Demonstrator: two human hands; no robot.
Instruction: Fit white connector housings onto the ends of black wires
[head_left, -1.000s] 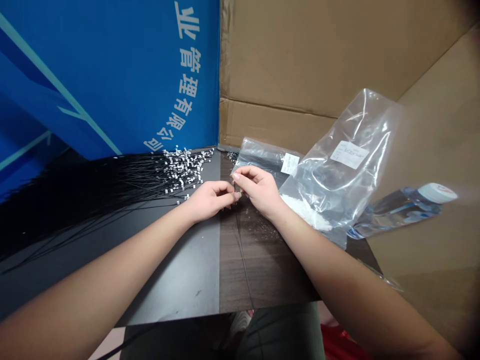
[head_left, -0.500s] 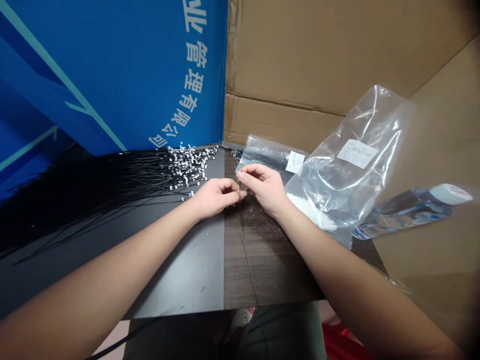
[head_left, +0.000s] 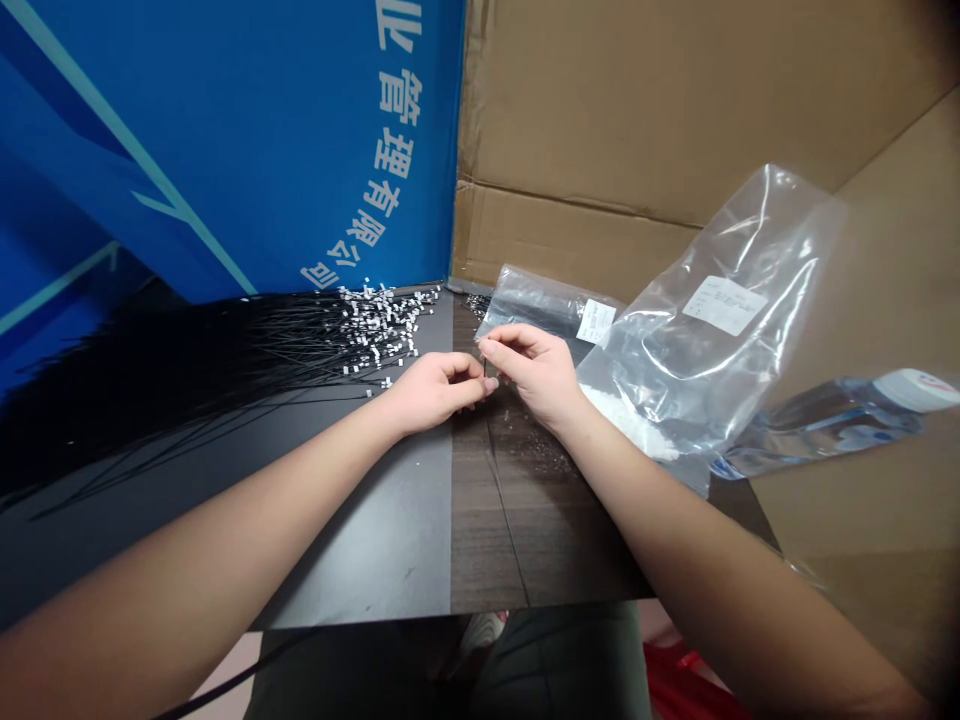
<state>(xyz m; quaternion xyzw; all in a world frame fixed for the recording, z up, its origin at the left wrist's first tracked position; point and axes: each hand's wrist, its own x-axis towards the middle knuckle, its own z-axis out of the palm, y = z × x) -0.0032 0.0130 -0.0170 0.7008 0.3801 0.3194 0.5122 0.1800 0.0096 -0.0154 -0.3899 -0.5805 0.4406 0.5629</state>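
Over the dark wood-grain strip, a thin black wire runs down from my fingers towards the table's front edge. My left hand pinches it between thumb and index finger. Just above and to the right, my right hand has its thumb and index fingertips closed at the wire's upper end. Whatever small piece sits in those fingertips is too small to make out. Left of my hands lies a large bundle of black wires, many tipped with small white connectors.
A clear bag of small white pieces stands on the right, its label facing me. Behind my right hand lies a smaller labelled plastic bag. A water bottle rests at far right. Blue panel and cardboard close off the back.
The view has shifted slightly, moving the scene a little. Both hands keep the same pinching pose on the wire; nothing is taken up or let go.
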